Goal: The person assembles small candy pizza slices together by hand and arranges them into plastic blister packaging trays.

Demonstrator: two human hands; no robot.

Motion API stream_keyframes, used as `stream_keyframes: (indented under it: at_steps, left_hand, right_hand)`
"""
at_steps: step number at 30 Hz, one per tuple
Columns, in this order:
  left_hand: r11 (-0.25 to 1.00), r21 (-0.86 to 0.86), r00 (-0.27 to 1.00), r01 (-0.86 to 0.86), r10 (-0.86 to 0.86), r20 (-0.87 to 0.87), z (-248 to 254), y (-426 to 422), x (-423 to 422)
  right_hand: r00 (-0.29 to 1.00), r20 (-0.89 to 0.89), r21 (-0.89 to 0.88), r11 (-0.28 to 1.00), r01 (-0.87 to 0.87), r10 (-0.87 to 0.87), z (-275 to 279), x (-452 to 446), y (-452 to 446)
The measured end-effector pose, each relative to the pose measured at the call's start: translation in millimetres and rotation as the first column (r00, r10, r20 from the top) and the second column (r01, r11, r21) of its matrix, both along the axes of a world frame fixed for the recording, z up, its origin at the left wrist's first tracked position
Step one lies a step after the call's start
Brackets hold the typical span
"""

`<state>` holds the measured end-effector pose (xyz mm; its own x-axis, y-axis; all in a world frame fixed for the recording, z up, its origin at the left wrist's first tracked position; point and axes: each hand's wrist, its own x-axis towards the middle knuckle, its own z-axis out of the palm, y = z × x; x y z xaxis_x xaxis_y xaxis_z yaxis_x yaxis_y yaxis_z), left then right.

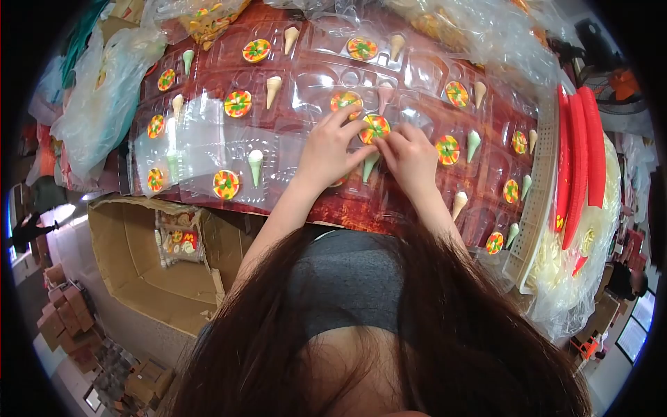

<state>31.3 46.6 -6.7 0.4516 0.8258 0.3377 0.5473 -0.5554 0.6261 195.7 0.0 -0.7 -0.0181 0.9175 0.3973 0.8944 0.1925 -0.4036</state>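
Near the middle of the table, a small toy pizza (376,128) with a yellow rim is between my two hands. My left hand (329,149) pinches its left side with thumb and fingers. From the right, my right hand (413,157) has its bent fingertips on the lower right edge. Just below lies a green toy ice cream cone (370,168), partly covered by the fingers. Beyond the hands are a pink toy cone (385,96) and another toy pizza (345,99), partly behind my left fingers. Clear plastic trays (319,94) lie under these pieces.
More clear trays with toy pizzas (237,103) and cones (273,91) cover the red-brown table. Plastic bags (111,97) are heaped at the left and far edges. A cream basket (538,201) with long red pieces (574,160) stands right. An open cardboard box (160,278) is lower left.
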Motion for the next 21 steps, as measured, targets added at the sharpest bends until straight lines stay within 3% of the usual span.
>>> stream_keyframes:
  at_steps: [5,11,15,21]
  left_hand:
    - [0.996,-0.074,0.999,0.045,-0.043,0.029,-2,2,-4]
    - [0.993,-0.119,0.998,0.011,-0.017,-0.055,3,-2,-11]
    - [0.990,-0.128,0.972,-0.057,0.026,-0.234,12,-5,-15]
    - [0.995,0.089,0.990,0.034,-0.021,-0.141,13,-3,-15]
  right_hand:
    - [0.991,-0.129,-0.083,0.997,0.006,-0.016,2,6,1]
    - [0.989,-0.103,-0.129,0.987,0.095,-0.109,-6,6,3]
    - [0.999,0.018,-0.043,0.998,-0.045,0.046,-7,8,0]
    - [0.960,0.274,0.025,0.998,-0.065,0.055,-4,10,-10]
